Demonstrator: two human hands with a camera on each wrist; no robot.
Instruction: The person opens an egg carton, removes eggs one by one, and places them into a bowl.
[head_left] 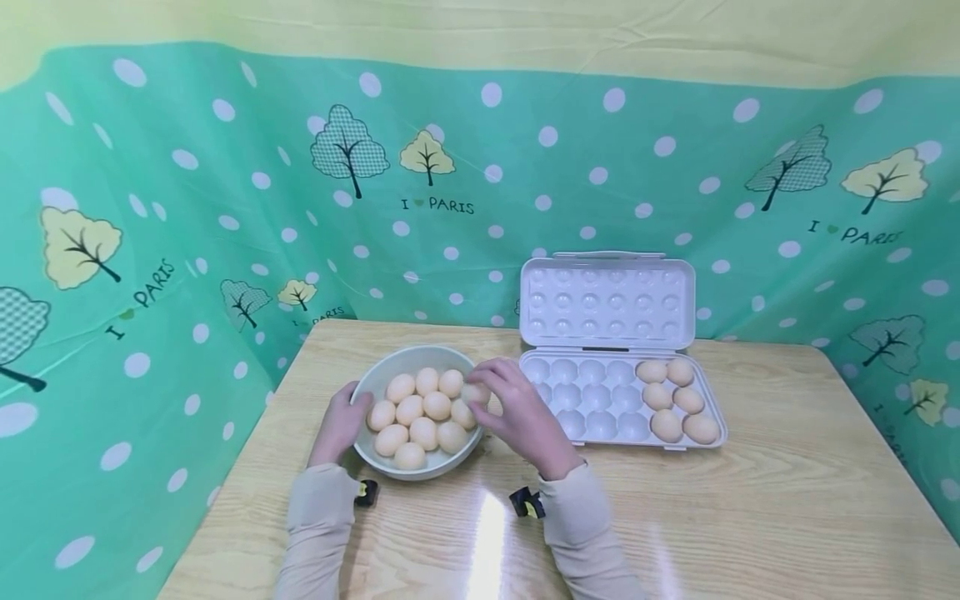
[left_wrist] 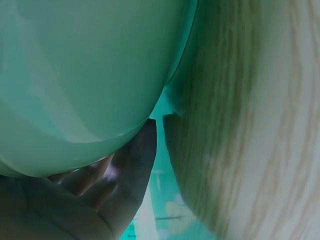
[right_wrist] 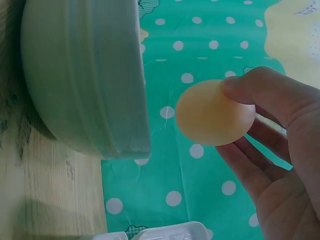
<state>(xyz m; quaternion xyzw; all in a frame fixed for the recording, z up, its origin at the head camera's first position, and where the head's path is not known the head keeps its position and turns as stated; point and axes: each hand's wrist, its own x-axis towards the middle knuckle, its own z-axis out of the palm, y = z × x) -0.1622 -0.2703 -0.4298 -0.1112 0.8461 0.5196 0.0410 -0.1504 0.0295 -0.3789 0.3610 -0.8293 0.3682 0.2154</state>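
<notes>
My right hand (head_left: 525, 417) pinches a pale brown egg (right_wrist: 212, 114) between thumb and fingertips. In the head view that egg is partly covered by the fingers, just over the bowl's right rim. A pale green bowl (head_left: 420, 475) stands on the table, with several eggs (head_left: 409, 410) lying in it. At its left side my left hand (head_left: 341, 425) holds the bowl, thumb by the rim and fingers along the outer wall. Right of the bowl lies an open white egg carton (head_left: 621, 396); its two rightmost columns hold eggs (head_left: 666, 425), and the other cups are bare.
The carton's raised lid (head_left: 607, 300) leans back near the curtain. A green dotted curtain (head_left: 465, 167) surrounds the wooden table (head_left: 787, 467) at the back and sides. Each wrist wears a small black device (head_left: 527, 503).
</notes>
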